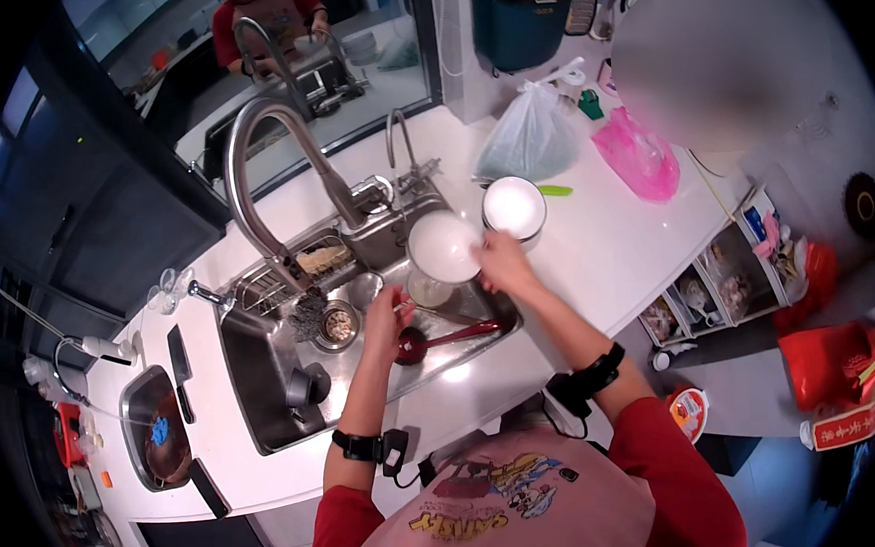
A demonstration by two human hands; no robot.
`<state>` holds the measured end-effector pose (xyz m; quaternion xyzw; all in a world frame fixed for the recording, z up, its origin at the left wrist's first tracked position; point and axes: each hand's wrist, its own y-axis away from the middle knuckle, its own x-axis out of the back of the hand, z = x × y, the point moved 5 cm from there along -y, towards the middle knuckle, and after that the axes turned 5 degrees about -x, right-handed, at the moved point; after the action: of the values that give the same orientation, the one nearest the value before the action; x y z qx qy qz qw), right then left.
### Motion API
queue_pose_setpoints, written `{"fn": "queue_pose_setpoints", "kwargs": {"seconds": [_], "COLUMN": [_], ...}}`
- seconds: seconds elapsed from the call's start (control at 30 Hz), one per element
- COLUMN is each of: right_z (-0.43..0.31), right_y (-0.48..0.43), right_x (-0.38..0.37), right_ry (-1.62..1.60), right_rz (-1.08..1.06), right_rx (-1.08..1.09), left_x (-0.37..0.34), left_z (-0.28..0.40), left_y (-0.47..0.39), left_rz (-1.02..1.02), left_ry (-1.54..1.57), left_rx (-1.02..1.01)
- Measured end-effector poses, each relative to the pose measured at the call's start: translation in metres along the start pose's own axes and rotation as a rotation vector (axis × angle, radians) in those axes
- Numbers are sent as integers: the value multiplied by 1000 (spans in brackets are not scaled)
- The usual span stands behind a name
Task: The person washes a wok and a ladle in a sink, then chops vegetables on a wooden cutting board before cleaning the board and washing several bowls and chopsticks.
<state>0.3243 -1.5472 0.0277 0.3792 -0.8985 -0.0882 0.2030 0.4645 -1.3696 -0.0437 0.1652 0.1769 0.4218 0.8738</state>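
Note:
My right hand [503, 262] grips the rim of a white bowl [445, 244], holding it tilted above the right part of the steel sink [267, 434]. Over the sink's middle is my left hand [388, 318], fingers slightly apart and nothing visible in them. Below the bowl, partly hidden, sits a pale round dish [429, 290]. A dark red ladle [453, 338] lies in the sink by my left hand. The drain strainer [338, 325] contains light food scraps, with a scouring pad [306, 317] next to it. More bowls [514, 207] stand stacked on the counter to the right.
The tall faucet [263, 126] arches over the sink; a smaller tap [397, 140] rises behind. A grey cup [299, 387] lies at the sink's left. Left on the counter is a cleaver [180, 364]. A white plastic bag [531, 140] and pink bag [639, 157] stand at the back right.

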Motion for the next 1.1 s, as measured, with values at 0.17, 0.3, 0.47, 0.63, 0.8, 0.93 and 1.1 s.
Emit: {"fn": "queue_pose_setpoints", "kwargs": {"seconds": [0.17, 0.3, 0.47, 0.63, 0.8, 0.93, 1.1], "right_z": [1, 32, 32, 51, 29, -1, -44], "right_y": [-33, -53, -66, -97, -56, -18, 9], "right_x": [89, 104, 108, 107, 95, 73, 52], "right_ry": [481, 475, 393, 469, 177, -5, -30], "right_rz": [542, 480, 272, 150, 136, 172, 219], "right_rx": [341, 205, 66, 121, 500, 799, 1020], "left_x": [-78, -139, -165, -206, -191, -135, -110], "left_z": [16, 22, -3, -6, 14, 20, 99], "left_y": [-13, -31, -59, -48, -23, -17, 45], "left_rz": [-143, -233, -216, -446, -358, -212, -118], "left_ry": [-124, -136, 199, 445, 420, 426, -76], "left_rx": [-33, 48, 497, 530, 219, -189, -895]}}
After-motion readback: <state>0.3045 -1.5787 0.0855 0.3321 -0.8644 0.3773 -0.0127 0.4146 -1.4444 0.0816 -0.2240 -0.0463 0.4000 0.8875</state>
